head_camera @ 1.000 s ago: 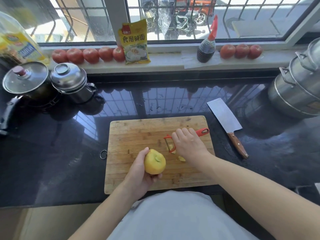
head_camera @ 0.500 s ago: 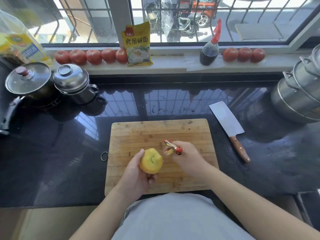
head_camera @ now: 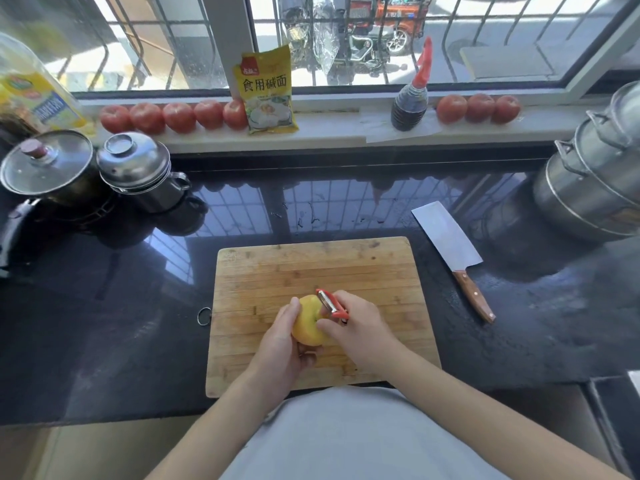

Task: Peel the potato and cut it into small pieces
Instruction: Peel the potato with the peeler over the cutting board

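Over the board [head_camera: 277, 271] | left hand [head_camera: 280, 344] cups potato [head_camera: 309, 323] | right hand [head_camera: 360, 327] grips peeler [head_camera: 331, 304] on it | we judge potato firm, light, wet-slick where peeled; hold at its ends.

Yellow potato [head_camera: 308, 322] over a tan wooden cutting board [head_camera: 311, 268] with fine horizontal grain lines. Peeler [head_camera: 332, 304]: red frame, silver blade. Counter [head_camera: 104, 306]: glossy black, speckled, mirroring the window grid. Cleaver [head_camera: 450, 244] at right: grey blade, reddish-brown handle. On the far windowsill [head_camera: 329, 133], white: red tomatoes [head_camera: 173, 116], a yellow packet [head_camera: 266, 90] with dark characters, a dark bottle [head_camera: 410, 98] with red cap. Silver pots [head_camera: 138, 171] at far left.
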The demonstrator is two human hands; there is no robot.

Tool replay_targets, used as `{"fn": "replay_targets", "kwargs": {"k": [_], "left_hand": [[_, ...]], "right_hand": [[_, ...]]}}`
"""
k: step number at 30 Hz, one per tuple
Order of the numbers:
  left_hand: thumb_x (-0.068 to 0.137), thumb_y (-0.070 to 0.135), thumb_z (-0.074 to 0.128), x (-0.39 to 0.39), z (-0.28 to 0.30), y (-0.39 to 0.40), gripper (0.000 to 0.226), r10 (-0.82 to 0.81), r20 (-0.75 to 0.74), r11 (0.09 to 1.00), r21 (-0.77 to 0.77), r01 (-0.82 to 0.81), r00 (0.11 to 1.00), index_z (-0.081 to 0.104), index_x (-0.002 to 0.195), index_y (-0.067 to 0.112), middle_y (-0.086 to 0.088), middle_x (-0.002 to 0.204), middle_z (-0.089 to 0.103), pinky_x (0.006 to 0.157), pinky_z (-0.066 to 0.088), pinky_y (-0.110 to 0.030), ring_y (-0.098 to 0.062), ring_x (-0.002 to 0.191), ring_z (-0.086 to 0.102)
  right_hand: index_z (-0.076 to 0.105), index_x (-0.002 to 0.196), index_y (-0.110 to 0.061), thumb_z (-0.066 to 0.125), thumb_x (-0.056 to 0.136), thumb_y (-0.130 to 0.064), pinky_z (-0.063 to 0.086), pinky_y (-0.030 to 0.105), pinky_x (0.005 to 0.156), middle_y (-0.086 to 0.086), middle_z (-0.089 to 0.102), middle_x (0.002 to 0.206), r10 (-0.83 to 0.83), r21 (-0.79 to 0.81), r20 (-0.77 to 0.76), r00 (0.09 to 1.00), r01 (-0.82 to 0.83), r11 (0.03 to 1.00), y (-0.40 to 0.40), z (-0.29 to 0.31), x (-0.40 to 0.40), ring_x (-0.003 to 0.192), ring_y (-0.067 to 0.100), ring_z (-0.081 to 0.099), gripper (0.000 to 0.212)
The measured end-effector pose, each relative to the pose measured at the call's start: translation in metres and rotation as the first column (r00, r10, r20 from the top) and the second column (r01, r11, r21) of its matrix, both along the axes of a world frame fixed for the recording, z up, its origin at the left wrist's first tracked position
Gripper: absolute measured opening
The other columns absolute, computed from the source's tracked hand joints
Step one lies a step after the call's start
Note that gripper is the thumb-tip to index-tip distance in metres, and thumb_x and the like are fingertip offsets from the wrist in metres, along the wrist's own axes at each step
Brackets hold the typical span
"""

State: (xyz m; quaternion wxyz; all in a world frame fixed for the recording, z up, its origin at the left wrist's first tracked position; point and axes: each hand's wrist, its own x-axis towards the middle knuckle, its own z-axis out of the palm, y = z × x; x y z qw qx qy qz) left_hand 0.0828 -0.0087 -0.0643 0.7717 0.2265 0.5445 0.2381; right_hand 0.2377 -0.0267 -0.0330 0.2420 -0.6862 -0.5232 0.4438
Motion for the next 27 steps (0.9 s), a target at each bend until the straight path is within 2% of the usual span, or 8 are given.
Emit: {"fn": "replay_targets", "kwargs": {"k": [4,7,11,13,18,22,25,27], "left_hand": [[0.108,0.053,0.042,0.004,0.008,-0.004,0.04,-0.023,-0.075,0.996,0.087,0.029,0.997,0.06,0.128,0.023,-0.004,0.09,0.065,0.06,0.038,-0.031,-0.018,0.067,0.057],[0.109,0.05,0.041,0.005,0.011,-0.004,0.034,-0.044,-0.154,0.987,0.147,0.067,0.987,0.06,0.124,0.025,-0.004,0.092,0.067,0.062,0.042,-0.032,-0.02,0.069,0.06],[0.11,0.051,0.039,0.006,0.014,-0.006,0.031,-0.061,-0.234,0.97,0.214,0.113,0.97,0.058,0.122,0.029,-0.003,0.101,0.069,0.07,0.046,-0.036,-0.022,0.079,0.063],[0.111,0.05,0.037,0.007,0.016,-0.008,0.028,-0.065,-0.255,0.963,0.237,0.127,0.965,0.057,0.12,0.032,-0.002,0.103,0.068,0.072,0.046,-0.037,-0.022,0.081,0.062],[0.111,0.047,0.037,0.009,0.016,-0.009,0.023,-0.065,-0.269,0.956,0.259,0.137,0.961,0.054,0.118,0.034,-0.001,0.104,0.066,0.072,0.048,-0.035,-0.021,0.083,0.061],[0.112,0.045,0.036,0.011,0.015,-0.009,0.023,-0.052,-0.25,0.967,0.231,0.111,0.967,0.053,0.119,0.031,-0.007,0.108,0.066,0.068,0.05,-0.034,-0.023,0.084,0.061],[0.112,0.044,0.037,0.011,0.014,-0.009,0.022,-0.027,-0.228,0.977,0.202,0.075,0.973,0.054,0.118,0.03,-0.009,0.106,0.065,0.064,0.05,-0.034,-0.024,0.081,0.062],[0.112,0.045,0.038,0.009,0.013,-0.009,0.026,-0.016,-0.207,0.983,0.173,0.053,0.978,0.056,0.122,0.029,-0.01,0.105,0.065,0.064,0.049,-0.034,-0.025,0.08,0.062]], "right_hand": [[0.062,0.09,-0.017,0.071,0.086,-0.019,0.05,0.036,0.074,-0.001,0.065,0.085,-0.039,-0.026,-0.007,0.999,0.039,0.999,0.0,0.0,0.002,0.083,0.018,0.06,0.01],[0.062,0.092,-0.019,0.073,0.087,-0.021,0.05,0.031,0.07,-0.002,0.065,0.086,-0.069,-0.052,0.013,0.998,0.07,0.996,0.0,-0.005,0.002,0.082,0.016,0.06,0.012],[0.061,0.088,-0.024,0.075,0.083,-0.023,0.046,0.021,0.063,-0.005,0.066,0.081,-0.105,-0.07,0.019,0.994,0.106,0.992,0.0,-0.011,0.003,0.07,0.006,0.055,0.015],[0.061,0.085,-0.025,0.075,0.083,-0.023,0.046,0.022,0.064,-0.006,0.065,0.078,-0.092,-0.081,0.022,0.995,0.094,0.992,0.0,-0.012,0.003,0.069,0.006,0.055,0.014],[0.063,0.081,-0.021,0.071,0.084,-0.024,0.044,0.023,0.063,-0.007,0.062,0.073,-0.062,-0.077,0.07,0.996,0.067,0.995,0.0,-0.012,0.002,0.068,0.008,0.053,0.009],[0.054,0.071,-0.02,0.06,0.089,-0.024,0.035,0.021,0.054,-0.007,0.055,0.069,0.06,-0.06,0.144,0.988,-0.052,0.997,0.001,-0.005,0.0,0.064,0.009,0.047,0.019],[0.05,0.07,-0.023,0.061,0.089,-0.025,0.033,0.02,0.054,-0.007,0.055,0.07,0.05,-0.025,0.186,0.981,-0.046,0.999,0.001,-0.006,0.001,0.065,0.007,0.047,0.021],[0.05,0.07,-0.022,0.062,0.089,-0.023,0.034,0.021,0.055,-0.007,0.055,0.069,0.079,-0.003,0.16,0.984,-0.079,0.997,0.002,-0.005,0.003,0.064,0.008,0.046,0.022]]}}
